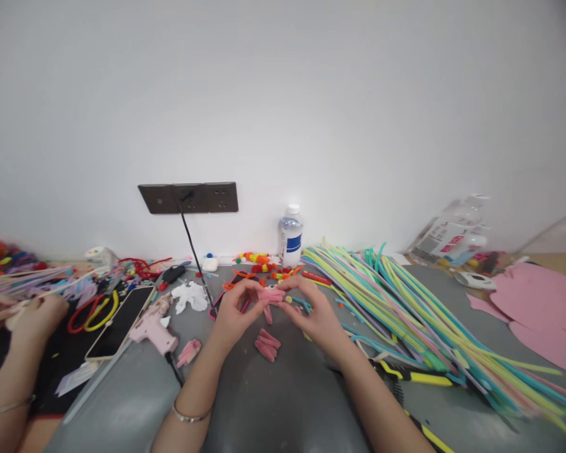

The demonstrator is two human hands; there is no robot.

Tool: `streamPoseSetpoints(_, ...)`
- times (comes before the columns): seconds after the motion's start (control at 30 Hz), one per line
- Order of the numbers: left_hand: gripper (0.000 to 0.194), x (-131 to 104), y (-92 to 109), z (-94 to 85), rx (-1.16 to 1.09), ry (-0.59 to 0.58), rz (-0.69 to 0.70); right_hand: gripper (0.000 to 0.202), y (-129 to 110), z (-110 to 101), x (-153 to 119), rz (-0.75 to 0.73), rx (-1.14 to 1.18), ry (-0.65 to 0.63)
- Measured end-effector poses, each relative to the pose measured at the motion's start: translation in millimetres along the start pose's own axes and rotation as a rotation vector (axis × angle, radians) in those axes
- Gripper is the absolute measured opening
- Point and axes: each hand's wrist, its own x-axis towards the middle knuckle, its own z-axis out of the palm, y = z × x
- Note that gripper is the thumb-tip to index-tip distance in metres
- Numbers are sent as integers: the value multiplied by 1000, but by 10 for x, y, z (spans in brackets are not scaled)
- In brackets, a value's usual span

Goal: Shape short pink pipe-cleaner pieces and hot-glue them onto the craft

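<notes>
Between the fingertips of my left hand (236, 311) and my right hand (315, 311) is a small bundle of folded pink pipe cleaner (271, 294), raised a little above the grey table. Both hands pinch it, thumbs towards me, one at each end. Just below, another folded pink pipe cleaner bundle (267, 345) lies on the table. A further pink pipe cleaner piece (188, 353) rests left of my left forearm, beside a pink glue gun (156, 332). Part of a phone with a pinkish-red edge (213, 311) shows behind my left hand.
Long pastel pipe cleaners (405, 308) spread to the right, beside yellow-handled pliers (419, 377). A bottle (291, 236) stands by the wall. Leftward lie a phone (122, 324) and scissors (101, 311); a co-worker's hands (40, 314) work there. A cord (195, 251) runs from the socket.
</notes>
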Motion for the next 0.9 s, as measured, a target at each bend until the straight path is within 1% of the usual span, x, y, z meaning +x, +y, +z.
streamPoseSetpoints(0.07, 11, 0, -11, 0, 2, 1, 0, 9, 1, -9, 10, -7, 17, 9)
streamPoseSetpoints(0.17, 11, 0, -33, -4, 3, 5, 9, 13, 9, -11, 13, -40, 19, 13)
streamPoseSetpoints(0.27, 10, 0, -33, -2, 3, -7, 13, 9, 16, -13, 8, -59, -3, 9)
streamPoseSetpoints(0.33, 10, 1, -21, 7, 0, -6, 11, 6, 19, -15, 3, -56, -31, 5)
streamPoseSetpoints(0.5, 16, -2, 0, 21, -35, 27, -14, 8, 26, -8, -10, -54, -58, 5)
streamPoseSetpoints(0.67, 18, -12, -39, -13, -21, 33, -14, 5, 11, 6, -7, -40, -71, 27)
streamPoseSetpoints(0.77, 17, 4, -62, 44, -1, 26, 0, 4, -7, -1, -4, -40, -82, 26)
streamPoseSetpoints(0.83, 18, 21, -35, 91, 17, 22, 11, 4, -15, -8, -5, -34, -88, 19)
streamPoseSetpoints(0.87, 18, 24, 3, 85, 45, 18, 23, 4, -17, -12, -5, -29, -91, 17)
streamPoseSetpoints(0.9, 19, 19, 59, 39, 86, 7, 41, 5, -18, -16, -6, -27, -92, 15)
